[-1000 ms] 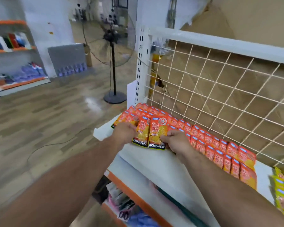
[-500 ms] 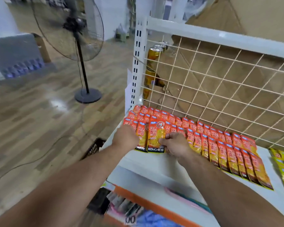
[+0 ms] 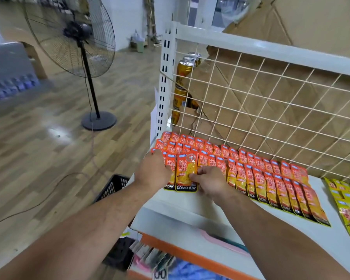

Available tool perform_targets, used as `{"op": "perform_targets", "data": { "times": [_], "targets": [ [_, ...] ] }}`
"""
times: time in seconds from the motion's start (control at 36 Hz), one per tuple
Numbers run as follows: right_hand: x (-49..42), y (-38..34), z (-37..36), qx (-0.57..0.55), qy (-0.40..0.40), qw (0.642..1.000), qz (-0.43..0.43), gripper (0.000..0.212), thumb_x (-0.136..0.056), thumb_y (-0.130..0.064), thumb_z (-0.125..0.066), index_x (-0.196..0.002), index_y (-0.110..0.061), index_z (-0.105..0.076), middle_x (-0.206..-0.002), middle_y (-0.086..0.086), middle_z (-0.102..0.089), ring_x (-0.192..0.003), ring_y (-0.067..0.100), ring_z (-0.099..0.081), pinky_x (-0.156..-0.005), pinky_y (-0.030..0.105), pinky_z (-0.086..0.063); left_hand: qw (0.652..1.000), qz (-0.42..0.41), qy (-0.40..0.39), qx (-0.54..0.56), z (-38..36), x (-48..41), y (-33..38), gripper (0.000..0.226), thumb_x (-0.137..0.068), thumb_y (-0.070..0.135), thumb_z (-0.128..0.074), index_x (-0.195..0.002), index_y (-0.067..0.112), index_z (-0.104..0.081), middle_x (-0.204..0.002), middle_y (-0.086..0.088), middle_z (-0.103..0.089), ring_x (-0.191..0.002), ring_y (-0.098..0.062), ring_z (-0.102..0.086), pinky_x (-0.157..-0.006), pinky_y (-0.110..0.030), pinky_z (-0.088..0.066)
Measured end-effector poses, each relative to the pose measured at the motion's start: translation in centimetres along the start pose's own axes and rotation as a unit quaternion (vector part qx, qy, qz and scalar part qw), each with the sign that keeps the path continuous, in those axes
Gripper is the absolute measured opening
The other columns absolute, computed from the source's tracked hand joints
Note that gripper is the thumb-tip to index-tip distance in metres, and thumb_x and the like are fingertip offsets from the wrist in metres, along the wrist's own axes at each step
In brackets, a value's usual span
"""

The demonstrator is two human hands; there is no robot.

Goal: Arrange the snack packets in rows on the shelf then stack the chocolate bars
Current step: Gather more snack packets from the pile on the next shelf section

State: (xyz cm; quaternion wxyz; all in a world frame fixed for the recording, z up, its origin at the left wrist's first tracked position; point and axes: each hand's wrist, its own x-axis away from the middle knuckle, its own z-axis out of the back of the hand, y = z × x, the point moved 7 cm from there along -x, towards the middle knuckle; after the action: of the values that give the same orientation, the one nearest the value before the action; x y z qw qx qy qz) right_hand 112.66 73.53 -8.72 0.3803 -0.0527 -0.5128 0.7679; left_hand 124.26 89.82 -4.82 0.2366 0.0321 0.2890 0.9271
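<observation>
Both hands work the left end of the near packet row.
Your right hand (image 3: 210,183) has its fingers closed in a pinch on the right edge of an orange KONCHEW packet (image 3: 186,172), which lies on the orange snack packet rows (image 3: 261,174) on the white shelf (image 3: 190,205). Your left hand (image 3: 153,172) curls its fingers over the packets just to the left (gripping or only pressing, I cannot tell).

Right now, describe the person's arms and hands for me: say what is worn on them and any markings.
Both arms are bare: the left forearm and right forearm show no sleeve up to the picture's edge. Neither wrist carries a watch or band. The left hand and right hand wear no gloves, and no ring shows on the fingers in view. No tattoos are visible.
</observation>
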Motion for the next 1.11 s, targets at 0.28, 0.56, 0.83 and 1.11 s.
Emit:
{"op": "perform_targets", "data": {
  "times": [0.28, 0.56, 0.83, 1.11],
  "targets": [
    [-0.2, -1.1, -0.5, 0.17, 0.045, 0.984, 0.001, 0.031, -0.082, -0.028, -0.076, -0.058, -0.01, -0.066, -0.067, 0.012, -0.071, -0.071, 0.032, -0.07, -0.068, 0.041, -0.059, 0.999, -0.032, 0.036, -0.011, 1.8, 0.4, -0.3, 0.032, -0.093, 0.028, -0.057, -0.121, 0.013, -0.057, -0.117, -0.011, -0.057, -0.101, -0.028, -0.06, -0.079, -0.034, -0.047],
    [0.1, -1.9, -0.9, 0.311, 0.073, 0.947, 0.013, 0.035, -0.089, -0.044, -0.056, -0.093, -0.011, -0.066, -0.099, 0.012, -0.071, -0.093, 0.033, -0.067, -0.066, 0.028, -0.043, 0.998, -0.042, 0.039, -0.025, 1.9, 0.5, -0.8, 0.03, -0.091, 0.026, -0.057, -0.118, 0.012, -0.059, -0.113, -0.01, -0.058, -0.101, -0.027, -0.056, -0.079, -0.033, -0.045],
    [1.4, -2.6, -0.6, 0.336, 0.09, 0.937, 0.042, 0.037, -0.09, -0.049, -0.053, -0.091, -0.015, -0.066, -0.088, 0.004, -0.068, -0.081, 0.029, -0.064, -0.064, 0.029, -0.046, 0.987, -0.135, 0.034, -0.085, 1.0, 1.1, 1.1, 0.041, -0.094, 0.037, -0.052, -0.132, 0.024, -0.056, -0.134, 0.004, -0.056, -0.123, -0.02, -0.049, -0.099, -0.035, -0.038],
    [4.6, -2.7, 3.7, 0.448, 0.153, 0.864, 0.17, 0.054, -0.087, -0.052, -0.051, -0.135, -0.029, -0.058, -0.137, 0.004, -0.056, -0.127, 0.03, -0.046, -0.101, 0.042, -0.042, 0.964, -0.224, -0.051, -0.133, -3.1, 2.1, 5.3, 0.059, -0.094, 0.05, -0.042, -0.149, 0.03, -0.035, -0.158, 0.006, -0.03, -0.147, -0.018, -0.02, -0.121, -0.043, -0.01]
  ]
}}
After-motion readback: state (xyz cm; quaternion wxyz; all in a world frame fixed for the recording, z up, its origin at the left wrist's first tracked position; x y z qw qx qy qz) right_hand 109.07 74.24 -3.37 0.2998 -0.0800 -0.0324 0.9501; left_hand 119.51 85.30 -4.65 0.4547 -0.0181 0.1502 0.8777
